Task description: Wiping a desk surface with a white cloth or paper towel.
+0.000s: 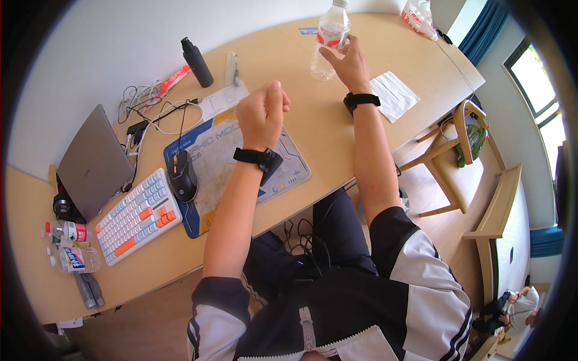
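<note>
Bottle [329, 37], clear plastic, roughly upright near half past twelve on desk [277, 60]. I judge it light, thin-walled, slippery; gentle hold at mid-body suits. Right hand [353, 65]: thumb across front; far fingertips hidden, cannot tell whether grip closed. Left hand [260, 117]: clenched, nothing visible inside.

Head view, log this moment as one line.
right hand: holding clear plastic bottle | left hand: closed, near grey-blue rectangular mat
</note>
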Action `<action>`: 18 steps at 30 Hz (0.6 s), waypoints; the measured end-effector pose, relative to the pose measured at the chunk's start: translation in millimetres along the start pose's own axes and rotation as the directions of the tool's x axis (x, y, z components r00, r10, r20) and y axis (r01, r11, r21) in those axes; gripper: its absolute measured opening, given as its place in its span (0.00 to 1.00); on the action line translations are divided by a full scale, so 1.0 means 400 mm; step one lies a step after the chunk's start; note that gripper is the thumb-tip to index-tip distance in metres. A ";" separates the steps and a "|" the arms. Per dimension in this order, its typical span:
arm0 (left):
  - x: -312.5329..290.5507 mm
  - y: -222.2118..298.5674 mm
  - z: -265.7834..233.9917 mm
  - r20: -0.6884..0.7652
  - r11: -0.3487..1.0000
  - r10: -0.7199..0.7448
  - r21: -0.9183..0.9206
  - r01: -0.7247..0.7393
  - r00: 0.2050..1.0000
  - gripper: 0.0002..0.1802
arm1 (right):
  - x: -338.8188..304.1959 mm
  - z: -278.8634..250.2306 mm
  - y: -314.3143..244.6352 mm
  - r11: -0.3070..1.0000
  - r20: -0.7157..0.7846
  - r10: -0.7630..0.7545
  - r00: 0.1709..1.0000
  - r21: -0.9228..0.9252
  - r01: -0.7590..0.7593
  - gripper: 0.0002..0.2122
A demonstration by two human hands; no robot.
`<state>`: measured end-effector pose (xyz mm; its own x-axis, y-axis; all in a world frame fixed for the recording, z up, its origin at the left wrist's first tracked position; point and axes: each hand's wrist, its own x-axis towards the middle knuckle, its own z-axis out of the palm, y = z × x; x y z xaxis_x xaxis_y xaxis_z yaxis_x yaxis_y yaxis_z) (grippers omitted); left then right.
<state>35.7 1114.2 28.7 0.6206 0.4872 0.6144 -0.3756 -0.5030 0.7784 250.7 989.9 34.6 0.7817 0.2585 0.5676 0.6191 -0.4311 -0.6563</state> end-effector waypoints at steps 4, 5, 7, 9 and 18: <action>0.001 0.002 0.004 0.009 1.000 0.020 0.004 -0.020 1.000 0.27 | 0.005 0.004 0.009 0.999 0.033 -0.018 0.999 0.030 0.017 0.39; 0.002 0.003 0.004 0.015 1.000 0.027 0.007 -0.027 1.000 0.27 | 0.006 0.007 0.011 0.999 0.039 -0.051 0.998 0.015 0.051 0.39; 0.001 0.005 0.004 0.017 1.000 0.026 0.006 -0.026 1.000 0.27 | 0.008 0.011 0.017 0.998 0.042 -0.060 0.997 0.035 0.059 0.39; 0.001 0.004 0.005 0.017 1.000 0.024 0.007 -0.025 1.000 0.27 | 0.007 0.014 0.016 0.996 0.045 -0.071 0.996 0.055 0.068 0.39; 0.000 0.004 0.005 0.021 1.000 0.027 0.003 -0.027 0.999 0.27 | -0.004 0.016 -0.012 0.949 0.134 -0.306 0.943 0.120 0.291 0.37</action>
<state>36.7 1112.0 29.7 0.6245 0.4583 0.6324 -0.3904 -0.5181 0.7610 247.0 997.0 33.7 0.5572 0.4914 0.6694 0.8244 -0.2304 -0.5171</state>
